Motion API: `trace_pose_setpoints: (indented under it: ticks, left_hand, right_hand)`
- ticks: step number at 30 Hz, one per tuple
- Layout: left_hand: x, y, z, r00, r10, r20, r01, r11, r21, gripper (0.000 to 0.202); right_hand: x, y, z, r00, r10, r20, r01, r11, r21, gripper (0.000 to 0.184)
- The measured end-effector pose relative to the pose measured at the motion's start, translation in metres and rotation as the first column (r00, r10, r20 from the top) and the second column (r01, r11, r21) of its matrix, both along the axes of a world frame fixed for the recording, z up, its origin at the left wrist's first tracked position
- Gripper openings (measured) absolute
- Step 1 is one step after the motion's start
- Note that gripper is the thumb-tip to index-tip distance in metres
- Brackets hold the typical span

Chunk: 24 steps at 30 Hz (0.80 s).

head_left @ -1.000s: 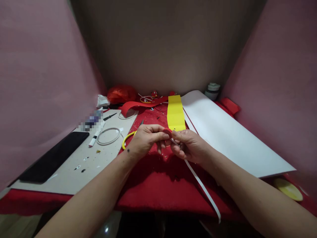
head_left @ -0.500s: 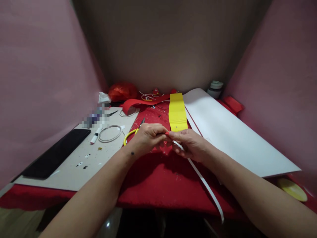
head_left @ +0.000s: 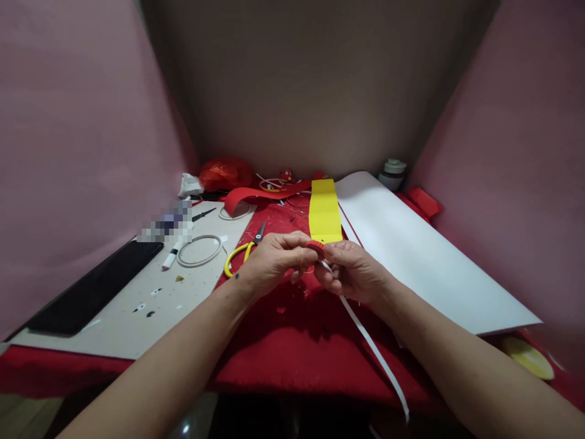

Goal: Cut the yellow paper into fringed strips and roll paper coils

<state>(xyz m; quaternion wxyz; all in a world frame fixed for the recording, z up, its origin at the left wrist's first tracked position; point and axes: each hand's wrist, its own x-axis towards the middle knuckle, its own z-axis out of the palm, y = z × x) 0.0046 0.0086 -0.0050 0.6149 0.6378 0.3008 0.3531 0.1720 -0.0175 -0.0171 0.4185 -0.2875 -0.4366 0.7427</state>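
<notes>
So, far left there's a flat black rectangular slab (head_left: 95,289) on a grey board (head_left: 119,332), then a thin grey ring (head_left: 194,264). Yellow-handled metal scissors (head_left: 249,249) sit just beyond the left hand (head_left: 276,259), which is pinching a small ridged red piece (head_left: 316,246) mid-picture. The right hand (head_left: 351,265) grips its other side, with a narrow white strip (head_left: 372,347) trailing from those fingers; can't tell if it's joined to the red bit. Big white sheet (head_left: 425,262) on the right.
</notes>
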Motion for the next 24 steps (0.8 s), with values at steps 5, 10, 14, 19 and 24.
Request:
trace_pose_setpoints:
  ticks: [5,10,14,19,24]
  left_hand:
    - [-0.001,0.0,0.001,0.999,0.03,-0.015,-0.028,0.993,0.113,0.011]
    - [-0.004,0.001,0.008,0.997,0.043,-0.069,-0.032,0.987,0.156,0.012]
    - [-0.004,0.0,0.012,0.991,0.053,-0.122,-0.04,0.994,0.105,0.013]
    - [-0.006,0.0,0.011,0.985,0.08,-0.156,-0.059,0.989,0.133,0.011]
    - [-0.011,0.006,0.006,0.953,0.143,-0.268,-0.052,0.946,0.321,0.012]
  right_hand:
    - [0.0,0.001,-0.001,1.0,0.008,0.024,-0.008,1.0,-0.027,0.037]
    - [0.001,0.001,-0.003,0.999,0.033,0.027,-0.032,0.998,-0.049,0.037]
    - [0.002,0.002,-0.004,0.998,0.037,0.055,-0.035,0.998,-0.053,0.04]
    - [0.004,0.004,-0.005,0.993,0.023,0.112,-0.019,0.999,-0.04,0.039]
    - [0.004,0.004,-0.001,0.985,0.015,0.17,0.0,0.996,-0.088,0.034]
